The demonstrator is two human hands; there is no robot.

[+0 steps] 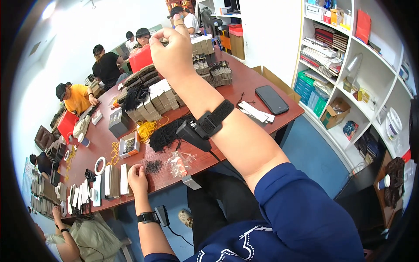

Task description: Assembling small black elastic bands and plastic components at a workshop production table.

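Note:
My right hand point(173, 51) is raised high over the far side of the table, its thumb and forefinger pinched together. What sits in that pinch, if anything, is too small to tell. At the table's near edge my left hand point(137, 178) is closed, with the thumb against the fingers; I cannot make out anything in it. Just right of it lies a small pile of black pieces point(153, 166), then a clear plastic bag point(180, 165) with orange-red bits. Upright white card strips point(124, 179) stand to its left. Beyond lies a bundle of black cords point(169, 134).
The red-brown table point(209, 162) holds yellow rubber bands point(147, 131), a small box point(129, 145) of tiny parts, banded card stacks point(159, 101), a white tape roll point(100, 165) and a phone point(271, 99). Several people sit around it. White shelves point(349, 87) stand at the right.

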